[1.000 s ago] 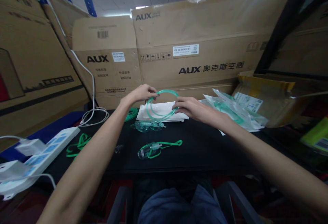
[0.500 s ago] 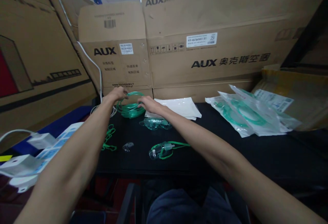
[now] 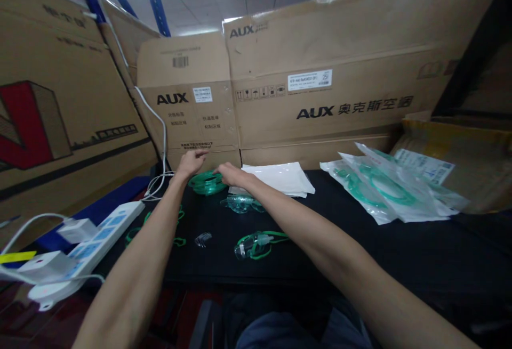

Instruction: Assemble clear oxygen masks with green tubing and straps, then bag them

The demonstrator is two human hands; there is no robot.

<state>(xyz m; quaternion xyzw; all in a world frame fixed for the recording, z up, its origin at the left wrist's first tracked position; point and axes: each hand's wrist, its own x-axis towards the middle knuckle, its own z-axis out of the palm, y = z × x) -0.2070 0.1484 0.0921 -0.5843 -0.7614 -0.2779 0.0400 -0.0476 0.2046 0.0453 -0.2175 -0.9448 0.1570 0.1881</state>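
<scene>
A coil of green tubing point(image 3: 207, 184) lies on the black table near the cardboard wall. My right hand point(image 3: 229, 173) is at the coil's right edge with its fingers closed on the tubing. Just above the coil's left side is my left hand point(image 3: 192, 162), its fingers stretched to the right and apart from the coil. Clear mask pieces point(image 3: 242, 203) lie in front of the right hand. Closer to me rests a clear mask with a green strap point(image 3: 253, 245). Small metal strips point(image 3: 203, 240) lie left of it, and green straps point(image 3: 180, 241) are partly hidden by my left forearm.
White packets point(image 3: 280, 177) lie behind the right forearm. Bagged green tubing sets point(image 3: 376, 186) are at the right, by a cardboard box point(image 3: 460, 162). A white power strip point(image 3: 104, 237) with plugs and cables stands at left. Tall cardboard point(image 3: 272, 125) closes off the back.
My left hand has lifted off the coil's left side, and the coil now sits flatter on the table. My right hand stays at its right edge. The view has tilted up.
</scene>
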